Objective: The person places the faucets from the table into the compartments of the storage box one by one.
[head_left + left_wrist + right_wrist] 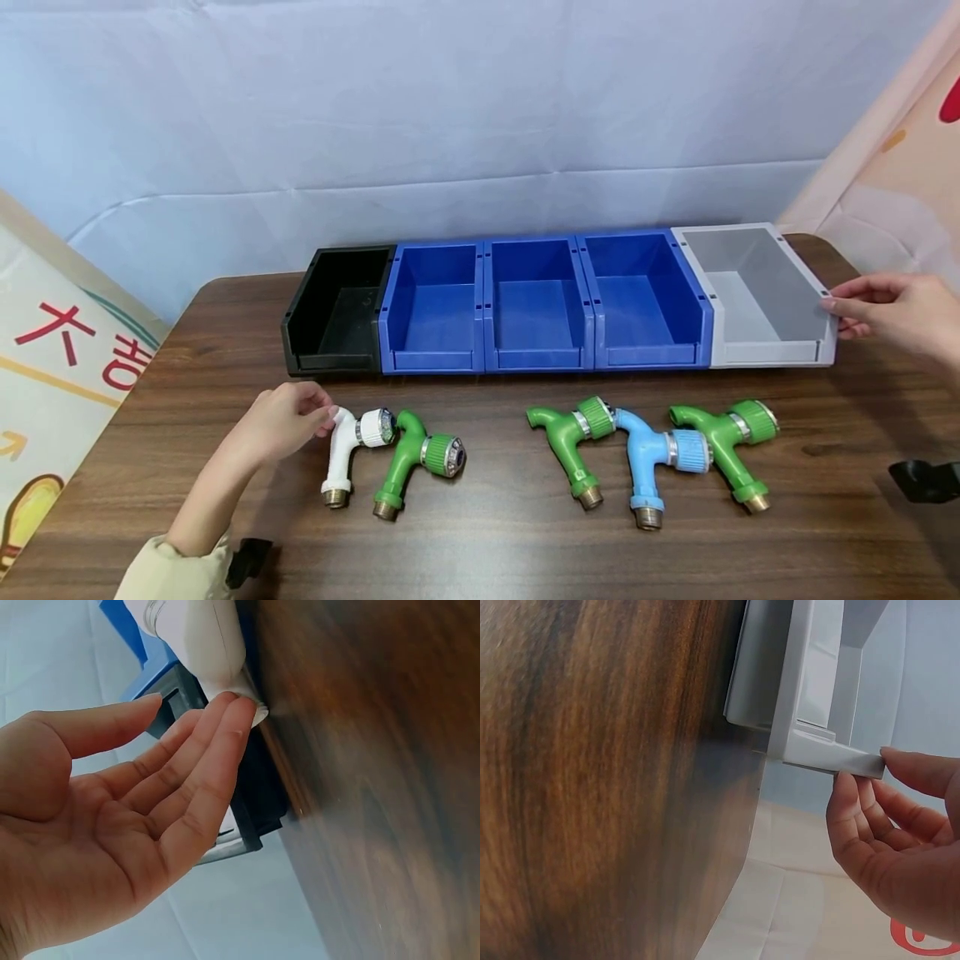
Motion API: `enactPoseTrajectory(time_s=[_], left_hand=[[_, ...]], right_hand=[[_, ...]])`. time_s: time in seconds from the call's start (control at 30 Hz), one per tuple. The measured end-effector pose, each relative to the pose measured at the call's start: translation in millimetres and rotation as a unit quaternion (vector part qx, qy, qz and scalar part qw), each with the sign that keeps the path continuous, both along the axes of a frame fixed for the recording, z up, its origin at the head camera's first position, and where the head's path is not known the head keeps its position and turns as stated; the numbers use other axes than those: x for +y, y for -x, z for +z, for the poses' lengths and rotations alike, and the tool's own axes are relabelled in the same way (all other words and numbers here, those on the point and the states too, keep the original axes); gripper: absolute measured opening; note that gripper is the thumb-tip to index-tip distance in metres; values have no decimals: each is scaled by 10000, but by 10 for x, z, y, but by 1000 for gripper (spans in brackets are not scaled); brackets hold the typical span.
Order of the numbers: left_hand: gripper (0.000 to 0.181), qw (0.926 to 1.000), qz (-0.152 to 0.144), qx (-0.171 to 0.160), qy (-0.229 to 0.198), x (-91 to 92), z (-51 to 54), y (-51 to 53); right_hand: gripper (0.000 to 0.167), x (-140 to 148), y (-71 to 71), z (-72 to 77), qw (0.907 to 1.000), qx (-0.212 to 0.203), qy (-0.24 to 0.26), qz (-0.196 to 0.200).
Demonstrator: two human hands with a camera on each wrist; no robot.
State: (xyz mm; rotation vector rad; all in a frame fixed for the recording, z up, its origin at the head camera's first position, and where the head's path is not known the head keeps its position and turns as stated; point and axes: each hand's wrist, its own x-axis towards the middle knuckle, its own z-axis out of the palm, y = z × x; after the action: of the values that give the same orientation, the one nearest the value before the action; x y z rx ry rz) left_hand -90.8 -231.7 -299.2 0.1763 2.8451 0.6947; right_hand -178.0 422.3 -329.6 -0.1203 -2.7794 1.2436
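1. Wooden table (pixel 495 533): nearest, filling 6 o'clock.
2. Row of bins (pixel 540 360), black at 9 o'clock through three blue; grey bin (pixel 765 353) at 3.
3. Right hand (pixel 892 310), 3 o'clock: thumb and fingers pinch the grey bin's outer side wall. Light pressure seems best; a hard tug could skew the row.
4. Left hand (pixel 288 421), 8 o'clock: fingers loosely bent, thumb well apart, nothing gripped; fingertips at the spout of the white tap (pixel 342 450), between 7 and 8. A sure hold would want the thumb brought round the spout, clear of the green tap (pixel 405 458) just beside.
5. Blue tap (pixel 642 467) between two more green ones, 4 to 5 o'clock.
6. Poorly seen: sleeve (pixel 172 575) cut off toward 8; right forearm out of frame; white tap cropped in the left wrist view; fingertip pressure on it unclear.
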Motion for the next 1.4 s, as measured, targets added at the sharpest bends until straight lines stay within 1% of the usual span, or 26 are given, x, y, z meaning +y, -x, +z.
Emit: enactPoseTrajectory(time_s=[0.1,0.13,0.17,0.2,0.27,0.3,0.33,0.37,0.4,0.47,0.5,0.53,0.57,0.6,0.7,0.77,0.87,0.93,1.0,1.03,1.1,1.2,1.3,1.4], left_hand=[[14,9998,-56,-80,-163,-1,-11,62],[14,9996,-60,-147,-249,-3,-15,83],[15,9990,-73,-228,-370,-6,-19,103],[15,9984,-64,-314,-465,-9,-21,125],[16,9964,-95,-497,-677,-15,-23,167],[17,9951,-127,-579,-789,-20,-24,186],[17,9940,-167,-635,-874,-24,-23,203],[18,9928,-203,-685,-962,-31,-26,218],[19,9916,-248,-724,-1040,-42,-29,233],[20,9891,-350,-782,-1199,-69,-40,249],[20,9883,-367,-802,-1247,-86,-47,253],[20,9877,-427,-781,-1284,-105,-53,250],[20,9870,-404,-827,-1321,-122,-59,245],[19,9858,-410,-871,-1375,-143,-64,237],[19,9835,-359,-985,-1474,-195,-67,187],[19,9809,-279,-1125,-1564,-222,-56,143],[21,9764,-258,-1314,-1692,-260,-44,79],[24,9736,-277,-1448,-1741,-283,-45,44],[27,9707,-289,-1598,-1771,-307,-57,20],[28,9696,-291,-1664,-1768,-318,-63,9],[32,9681,-319,-1765,-1748,-336,-76,-5],[35,9648,-331,-1904,-1785,-348,-83,-20],[35,9616,-349,-1984,-1866,-346,-91,-18],[34,9605,-372,-2022,-1876,-336,-106,-12]], right_hand=[[11,135,75,-106,9999,-6,95,90],[13,174,98,-138,9999,6,129,112],[7,224,126,-188,9999,48,108,78],[7,259,146,-219,9999,59,111,66],[7,284,157,-239,9999,66,128,43],[7,273,149,-233,9999,73,141,42],[3,256,138,-226,9999,115,114,13],[3,212,112,-189,9999,109,113,5],[5,150,80,-133,9999,66,97,29],[19,6,9,-14,10000,-6,30,64],[19,-31,-16,19,9999,14,95,121],[19,-63,-33,42,9999,35,105,117],[26,-85,-44,66,9998,-2,156,140],[25,-74,-37,56,9998,-3,162,122],[3,93,42,-83,9996,103,257,29],[5,212,112,-190,9997,125,202,-90],[6,365,196,-321,9997,154,155,-115],[9,430,234,-380,9996,174,200,-129],[12,460,247,-403,9995,173,212,-139],[10,468,254,-419,9993,221,219,-185],[11,467,244,-413,9992,221,270,-171],[9,446,225,-390,9993,227,273,-150],[7,404,202,-347,9995,175,222,-111],[6,348,172,-301,9997,160,144,-99]])
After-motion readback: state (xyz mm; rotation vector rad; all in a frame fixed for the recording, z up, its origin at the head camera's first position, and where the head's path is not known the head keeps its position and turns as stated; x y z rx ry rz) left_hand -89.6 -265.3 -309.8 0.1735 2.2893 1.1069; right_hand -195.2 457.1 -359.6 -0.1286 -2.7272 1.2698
